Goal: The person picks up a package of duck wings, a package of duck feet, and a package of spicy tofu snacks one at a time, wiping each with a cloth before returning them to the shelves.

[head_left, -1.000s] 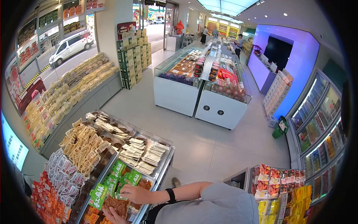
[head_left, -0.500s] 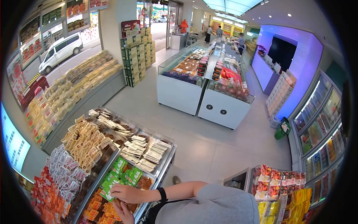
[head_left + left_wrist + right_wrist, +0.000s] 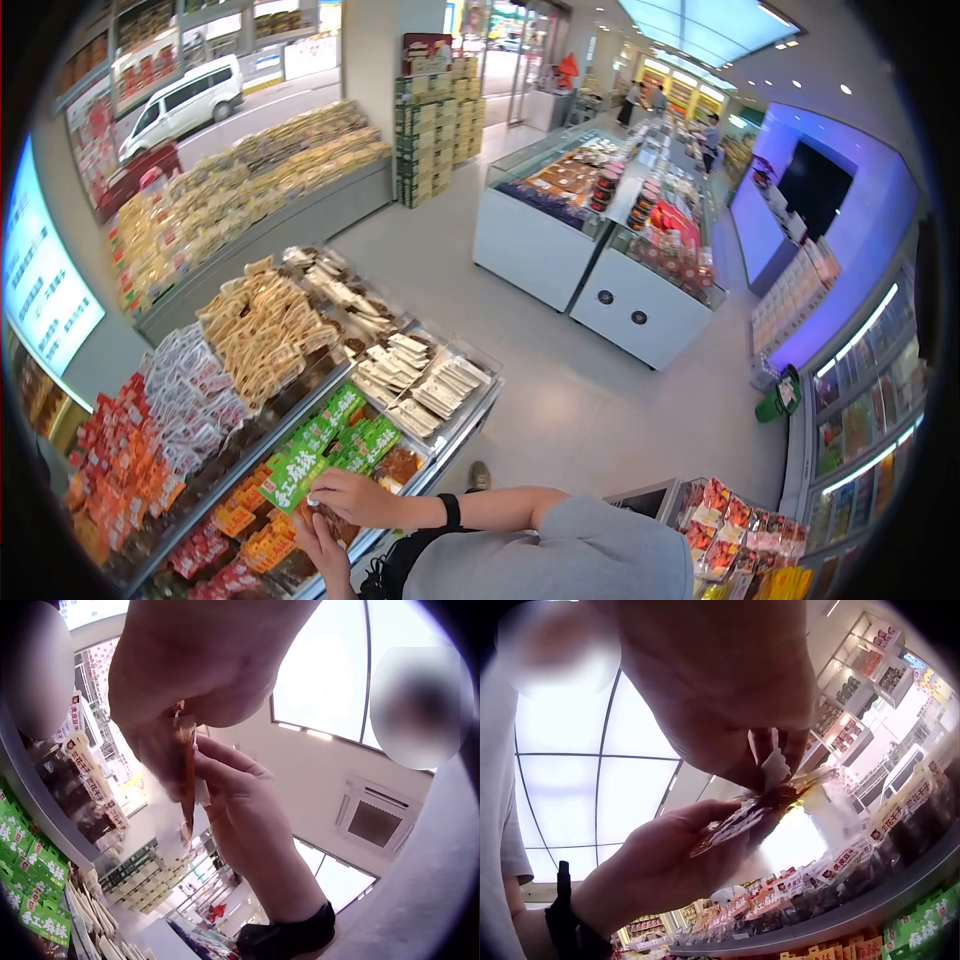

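Observation:
My left hand (image 3: 322, 550) holds a flat snack packet (image 3: 739, 821), its thumb on the upper face and its fingers beneath. In the left wrist view the packet shows edge-on, reddish brown. A green printed header card (image 3: 288, 488) reaches out past the hands in the head view. My right hand (image 3: 355, 500) lies over the packet, pinching a small crumpled white piece, like tissue (image 3: 775, 769), against its surface. Both hands hide most of the brown body. Below them, more green-topped packets (image 3: 368, 440) lie in the display tray.
Orange packets (image 3: 270, 542) lie beside the hands. White-labelled packs (image 3: 440, 390) fill the tray's far end. Cream (image 3: 265, 325), silver and red packets cover the raised shelf at left. A glass-topped counter (image 3: 540, 245) stands across the aisle, and a red-packet rack (image 3: 715, 530) at right.
The head view has swung left, so the scene sits further right. My hands have drawn closer together over the packet, and less of its brown body shows. My right hand stays on it.

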A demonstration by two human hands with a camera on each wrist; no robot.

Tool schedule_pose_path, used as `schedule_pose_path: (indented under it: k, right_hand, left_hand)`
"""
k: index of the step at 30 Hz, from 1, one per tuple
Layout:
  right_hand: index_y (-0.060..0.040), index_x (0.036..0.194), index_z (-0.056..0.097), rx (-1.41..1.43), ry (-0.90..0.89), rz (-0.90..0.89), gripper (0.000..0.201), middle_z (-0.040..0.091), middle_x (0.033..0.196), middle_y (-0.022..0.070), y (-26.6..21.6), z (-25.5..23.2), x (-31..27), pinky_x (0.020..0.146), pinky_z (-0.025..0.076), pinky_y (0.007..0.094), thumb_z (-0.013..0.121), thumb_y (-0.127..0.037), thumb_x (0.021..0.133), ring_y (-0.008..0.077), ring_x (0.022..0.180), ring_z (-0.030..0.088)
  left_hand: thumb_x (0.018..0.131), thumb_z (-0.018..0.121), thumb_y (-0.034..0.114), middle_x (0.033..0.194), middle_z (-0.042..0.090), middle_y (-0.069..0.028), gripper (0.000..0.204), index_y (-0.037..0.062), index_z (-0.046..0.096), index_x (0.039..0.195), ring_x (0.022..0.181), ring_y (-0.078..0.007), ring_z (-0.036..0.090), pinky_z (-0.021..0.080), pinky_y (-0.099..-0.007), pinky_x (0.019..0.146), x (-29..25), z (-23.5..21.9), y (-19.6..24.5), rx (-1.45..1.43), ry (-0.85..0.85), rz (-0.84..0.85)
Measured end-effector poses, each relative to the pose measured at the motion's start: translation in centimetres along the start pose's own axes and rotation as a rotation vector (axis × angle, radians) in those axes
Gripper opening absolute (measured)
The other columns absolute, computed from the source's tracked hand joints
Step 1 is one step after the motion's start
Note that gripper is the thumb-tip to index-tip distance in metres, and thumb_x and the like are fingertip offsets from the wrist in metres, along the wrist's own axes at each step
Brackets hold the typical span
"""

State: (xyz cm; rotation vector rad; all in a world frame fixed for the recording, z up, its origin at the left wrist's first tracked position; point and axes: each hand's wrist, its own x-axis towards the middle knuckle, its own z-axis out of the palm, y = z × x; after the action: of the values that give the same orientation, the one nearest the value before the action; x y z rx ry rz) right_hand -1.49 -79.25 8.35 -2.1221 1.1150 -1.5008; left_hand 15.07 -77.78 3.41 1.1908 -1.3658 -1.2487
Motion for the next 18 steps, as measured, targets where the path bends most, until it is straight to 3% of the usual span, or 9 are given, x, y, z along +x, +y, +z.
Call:
schedule_pose_path:
  k: [1, 5, 6, 7, 8, 11, 14, 17, 18]
  right_hand:
    - [0.0001, 0.1, 0.064, -0.027, 0.002, -0.07, 0.021, 0.06, 0.101, 0.0106, -0.7, 0.0, -0.2, 0.081, 0.052, 0.0357, 0.065, 0.001, 0.079, 0.0287, 0.095, 0.06]
    - [-0.0003, 0.101, 0.065, -0.074, -0.171, -0.134, 0.028, 0.063, 0.099, 0.0109, -0.7, -1.0, -1.7, 0.077, 0.053, 0.0362, 0.066, 0.001, 0.073, 0.0296, 0.09, 0.062]
    - [-0.0015, 0.098, 0.067, -0.115, -0.17, -0.044, 0.026, 0.064, 0.096, 0.0108, -1.4, -1.3, -1.3, 0.076, 0.052, 0.0371, 0.066, 0.004, 0.073, 0.0293, 0.09, 0.062]
    - [-0.0021, 0.096, 0.068, -0.145, -0.142, -0.024, 0.024, 0.064, 0.094, 0.0104, -1.2, -1.3, -0.9, 0.075, 0.051, 0.0378, 0.066, 0.007, 0.074, 0.0293, 0.088, 0.062]
    - [-0.0018, 0.095, 0.068, -0.155, -0.102, -0.005, 0.022, 0.064, 0.094, 0.011, -1.1, -0.9, -0.5, 0.073, 0.05, 0.038, 0.066, 0.008, 0.075, 0.0298, 0.085, 0.061]
    - [0.0009, 0.094, 0.067, -0.115, -0.094, -0.018, 0.018, 0.064, 0.093, 0.0117, -2.3, 1.0, 0.1, 0.074, 0.049, 0.0382, 0.066, 0.007, 0.077, 0.0304, 0.085, 0.06]
    - [0.0007, 0.095, 0.067, -0.11, -0.186, -0.149, 0.02, 0.064, 0.094, 0.0112, -3.8, 1.9, -0.1, 0.074, 0.05, 0.0391, 0.067, 0.007, 0.076, 0.0306, 0.087, 0.06]
    - [0.0016, 0.092, 0.066, -0.079, -0.28, -0.218, 0.017, 0.063, 0.092, 0.0125, -4.8, 2.1, -0.7, 0.075, 0.049, 0.0381, 0.067, 0.008, 0.077, 0.0303, 0.084, 0.059]
    - [0.0018, 0.093, 0.066, -0.074, -0.3, -0.228, 0.017, 0.063, 0.092, 0.0124, -4.8, 1.9, -0.7, 0.073, 0.049, 0.037, 0.068, 0.008, 0.078, 0.0293, 0.084, 0.06]
  left_hand:
    - [0.104, 0.044, 0.015, 0.113, 0.057, -0.0113, 0.039, -0.0031, 0.039, 0.138, 0.094, -0.014, 0.058, 0.048, -0.0274, 0.079, 0.0, -0.6, 0.0, -0.096, 0.105, 0.08]
    - [0.103, 0.049, 0.017, 0.088, 0.052, 0.0011, 0.015, 0.0043, 0.05, 0.112, 0.078, -0.0067, 0.049, 0.041, -0.024, 0.065, -0.6, -1.3, 3.9, -0.167, 0.241, -0.045]
    - [0.103, 0.049, 0.017, 0.085, 0.051, 0.0018, 0.016, 0.0045, 0.05, 0.113, 0.075, -0.0061, 0.047, 0.04, -0.0241, 0.063, -0.7, -1.3, 4.5, 0.026, 0.293, 0.097]
    - [0.103, 0.049, 0.017, 0.083, 0.051, 0.0013, 0.018, 0.0038, 0.05, 0.114, 0.073, -0.0063, 0.046, 0.04, -0.0245, 0.063, -0.5, -1.5, 1.7, -0.15, 0.246, 0.024]
    - [0.102, 0.05, 0.025, 0.089, 0.054, 0.0014, 0.037, 0.0096, 0.041, 0.134, 0.077, -0.0055, 0.052, 0.042, -0.0201, 0.056, -0.8, -1.5, 1.1, -0.108, 0.209, -0.031]
    - [0.104, 0.048, 0.022, 0.091, 0.055, 0.0007, 0.036, 0.0079, 0.04, 0.136, 0.077, -0.005, 0.051, 0.041, -0.0198, 0.058, -0.8, -1.1, -0.3, -0.091, 0.158, 0.061]
    - [0.104, 0.047, 0.019, 0.085, 0.054, -0.0027, 0.028, 0.0012, 0.047, 0.124, 0.074, -0.0089, 0.05, 0.043, -0.0265, 0.066, -1.1, -0.4, 1.5, -0.055, 0.365, 0.274]
    - [0.104, 0.047, 0.018, 0.093, 0.057, -0.0009, 0.037, 0.0052, 0.041, 0.138, 0.077, -0.0052, 0.05, 0.044, -0.0219, 0.067, -2.3, -2.3, 1.2, -0.346, 0.299, 0.023]
    - [0.103, 0.048, 0.015, 0.101, 0.061, -0.0033, 0.032, 0.0017, 0.045, 0.132, 0.088, -0.0075, 0.057, 0.047, -0.0236, 0.077, -2.7, -2.7, 3.7, -0.364, 0.415, 0.109]
